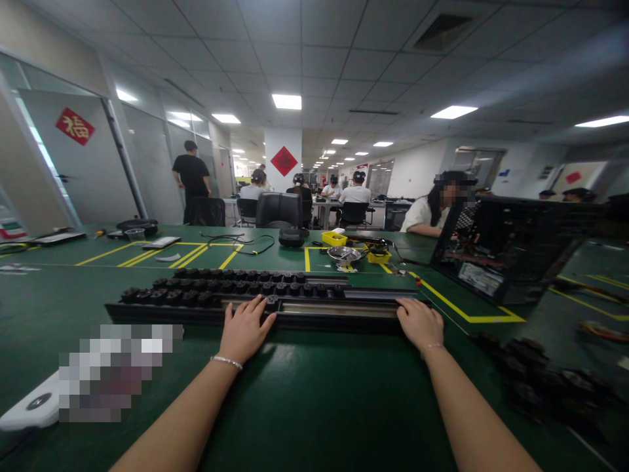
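Observation:
My left hand lies over the front black rail, its fingers stretched out and its thumb apart. Its fingertips are beside a small round black part seated in the rail's channel. Toward the rail's right end, my right hand has its fingers over the top edge, gripping it. Several more round black parts fill the left stretch of this rail. Behind it, two similar rails carry further rows of black parts. The undersides of both hands are hidden.
An open black computer case stands at the right. Loose black parts lie blurred at the lower right. A white object, partly pixelated, is at the left. A metal bowl and yellow trays stand farther back; a person sits across the table.

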The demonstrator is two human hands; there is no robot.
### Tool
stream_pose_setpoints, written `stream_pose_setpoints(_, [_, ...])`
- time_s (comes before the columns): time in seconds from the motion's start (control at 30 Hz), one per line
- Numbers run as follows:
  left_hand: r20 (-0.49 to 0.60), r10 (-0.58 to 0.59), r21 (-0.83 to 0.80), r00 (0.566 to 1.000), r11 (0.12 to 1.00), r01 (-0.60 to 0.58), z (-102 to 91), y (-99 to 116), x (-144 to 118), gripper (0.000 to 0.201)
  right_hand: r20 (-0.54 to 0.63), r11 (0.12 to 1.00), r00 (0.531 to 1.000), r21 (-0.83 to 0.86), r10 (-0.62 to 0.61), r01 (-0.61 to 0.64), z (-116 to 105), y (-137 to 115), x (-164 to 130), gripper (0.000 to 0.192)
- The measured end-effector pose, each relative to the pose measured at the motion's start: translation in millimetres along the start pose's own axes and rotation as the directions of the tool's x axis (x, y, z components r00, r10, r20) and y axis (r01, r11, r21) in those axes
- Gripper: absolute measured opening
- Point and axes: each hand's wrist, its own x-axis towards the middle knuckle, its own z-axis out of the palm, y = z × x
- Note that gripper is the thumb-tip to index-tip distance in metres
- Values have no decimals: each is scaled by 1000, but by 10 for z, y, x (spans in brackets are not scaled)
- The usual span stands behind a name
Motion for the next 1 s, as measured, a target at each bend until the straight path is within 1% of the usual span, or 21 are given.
stream_pose_setpoints(0.2, [8, 6, -12, 1000, 1000, -6, -14, 15, 2, 53, -30, 1000, 1000, -7, 6, -6, 46, 11, 17, 45])
stream_pose_setpoints(0.73, [38, -6, 2, 999, 1000, 6, -27, 43, 4, 54, 10, 1000, 1000, -17, 1, 0, 11, 5, 19, 47])
stream_pose_setpoints(0.87, [50, -5, -3, 999, 1000, 5, -28, 48, 1, 54, 2, 1000, 1000, -15, -1, 1, 17, 6, 20, 47])
stream_pose_setpoints(1.0, [49, 23, -11, 999, 1000, -23, -5, 68, -11, 55, -11, 1000, 1000, -20, 0, -1, 35, 12, 24, 46])
